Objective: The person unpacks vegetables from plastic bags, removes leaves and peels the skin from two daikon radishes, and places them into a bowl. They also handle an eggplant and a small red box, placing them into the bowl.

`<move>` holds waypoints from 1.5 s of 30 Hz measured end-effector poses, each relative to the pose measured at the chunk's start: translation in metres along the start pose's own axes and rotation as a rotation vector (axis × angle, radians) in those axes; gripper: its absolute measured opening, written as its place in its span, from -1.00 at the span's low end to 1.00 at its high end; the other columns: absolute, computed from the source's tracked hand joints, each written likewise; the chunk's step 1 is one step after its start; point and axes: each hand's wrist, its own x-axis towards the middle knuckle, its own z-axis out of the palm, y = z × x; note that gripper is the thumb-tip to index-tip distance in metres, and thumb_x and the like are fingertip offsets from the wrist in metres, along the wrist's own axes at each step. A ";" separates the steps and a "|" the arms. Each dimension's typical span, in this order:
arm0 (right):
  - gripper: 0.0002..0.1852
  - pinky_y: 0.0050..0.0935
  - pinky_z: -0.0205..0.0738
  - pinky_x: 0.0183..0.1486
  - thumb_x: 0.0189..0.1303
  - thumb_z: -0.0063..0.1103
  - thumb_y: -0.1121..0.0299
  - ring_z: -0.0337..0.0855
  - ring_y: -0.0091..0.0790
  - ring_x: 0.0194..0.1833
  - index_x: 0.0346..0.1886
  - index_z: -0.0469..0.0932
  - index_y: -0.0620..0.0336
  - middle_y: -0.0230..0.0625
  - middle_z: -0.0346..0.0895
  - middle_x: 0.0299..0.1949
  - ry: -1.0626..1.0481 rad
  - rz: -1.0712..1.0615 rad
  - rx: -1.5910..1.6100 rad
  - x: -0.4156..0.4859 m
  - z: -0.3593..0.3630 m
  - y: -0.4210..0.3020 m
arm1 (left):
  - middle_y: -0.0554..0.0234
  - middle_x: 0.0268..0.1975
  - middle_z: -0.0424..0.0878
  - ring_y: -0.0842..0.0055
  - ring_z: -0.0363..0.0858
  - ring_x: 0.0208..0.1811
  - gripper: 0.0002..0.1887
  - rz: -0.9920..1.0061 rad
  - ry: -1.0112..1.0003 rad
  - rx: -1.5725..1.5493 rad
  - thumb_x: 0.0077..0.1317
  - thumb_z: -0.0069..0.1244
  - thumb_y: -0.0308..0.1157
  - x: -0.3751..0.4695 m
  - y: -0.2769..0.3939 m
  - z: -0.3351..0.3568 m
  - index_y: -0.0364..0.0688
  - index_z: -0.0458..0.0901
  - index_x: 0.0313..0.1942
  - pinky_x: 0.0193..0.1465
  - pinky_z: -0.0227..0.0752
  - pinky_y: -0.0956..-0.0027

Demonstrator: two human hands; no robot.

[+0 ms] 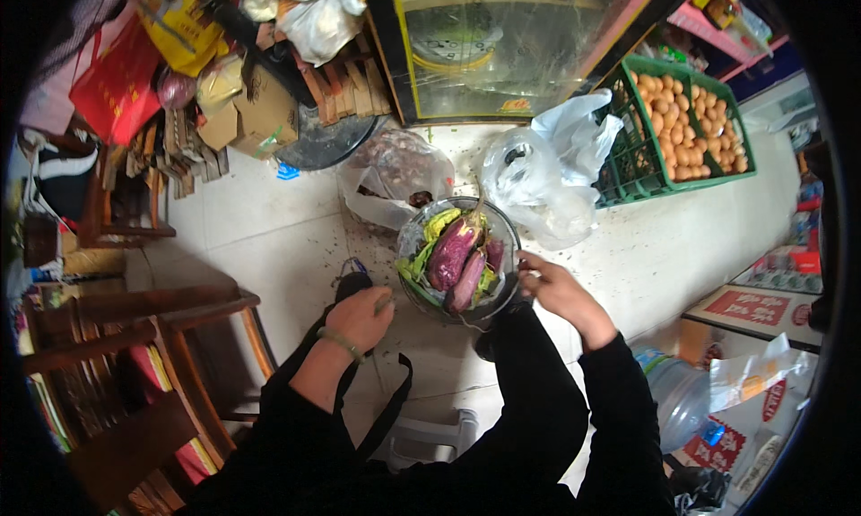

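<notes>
A round bin (pixel 516 243) with a clear plastic liner stands on the floor before me. Inside it several wrinkled purple eggplants (pixel 452 255) lie on wilted green leaves (pixel 420 263). My left hand (pixel 356 319), wearing a bracelet at the wrist, hovers left of the bin, apart from it. Its fingers are curled, and whether anything is between them is unclear. Beside the bin's right rim is my right hand (pixel 565 294), with thumb and fingers bent close together. Whether it touches the rim or pinches something small cannot be made out.
Beyond the bin sit a clear bag of dark red contents (pixel 400 173) and a whitish plastic bag (pixel 538 179). A green crate (pixel 723 173) holds brown eggs (pixel 679 129). Wooden chairs (pixel 208 307) stand left, a water jug (pixel 679 395) and cartons (pixel 753 311) right. Dark crumbs dot the tiles.
</notes>
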 end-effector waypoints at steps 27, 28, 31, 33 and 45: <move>-0.30 -0.18 0.25 0.23 0.01 0.02 0.14 0.41 -0.16 0.17 0.29 0.27 0.17 -0.13 0.43 0.15 0.133 -0.344 1.324 -0.043 0.064 -0.092 | 0.07 0.10 0.40 0.38 0.42 0.13 -0.24 0.526 -0.269 -0.939 0.02 0.32 -0.19 -0.004 0.056 -0.006 -0.27 0.29 0.16 0.14 0.34 0.32; -0.32 -0.20 0.25 0.23 0.06 0.00 0.11 0.42 -0.18 0.17 0.29 0.27 0.18 -0.15 0.43 0.15 0.192 -0.303 1.307 -0.046 0.069 -0.093 | 0.06 0.07 0.39 0.33 0.44 0.10 -0.29 0.600 -0.100 -0.806 -0.02 0.31 -0.27 -0.008 0.060 -0.006 -0.25 0.31 0.12 0.11 0.36 0.30; -0.42 -0.23 0.26 0.24 0.28 -0.14 0.00 0.42 -0.25 0.17 0.23 0.33 0.20 -0.21 0.42 0.17 0.294 -0.146 1.363 -0.055 0.088 -0.100 | 0.04 0.00 0.38 0.19 0.47 0.00 -0.36 0.747 0.257 -0.486 -0.12 0.29 -0.45 -0.012 0.064 -0.004 -0.18 0.37 0.02 0.03 0.41 0.24; -0.50 -0.29 0.31 0.22 0.31 -0.06 0.15 0.39 -0.31 0.19 0.25 0.28 0.17 -0.21 0.38 0.20 0.122 -0.181 1.435 -0.055 0.095 -0.100 | 0.01 -0.04 0.37 0.08 0.47 -0.06 -0.36 0.770 0.295 -0.389 -0.17 0.28 -0.49 -0.009 0.058 -0.002 -0.13 0.38 -0.02 -0.02 0.43 0.20; -0.40 -0.22 0.34 0.22 0.05 0.08 0.28 0.46 -0.21 0.11 0.21 0.29 0.24 -0.18 0.42 0.10 0.184 -0.370 1.483 -0.036 0.079 -0.093 | 0.11 0.14 0.38 0.49 0.42 0.12 -0.19 0.473 -0.398 -1.148 0.13 0.24 -0.37 -0.006 0.057 0.001 -0.30 0.08 0.29 0.17 0.33 0.38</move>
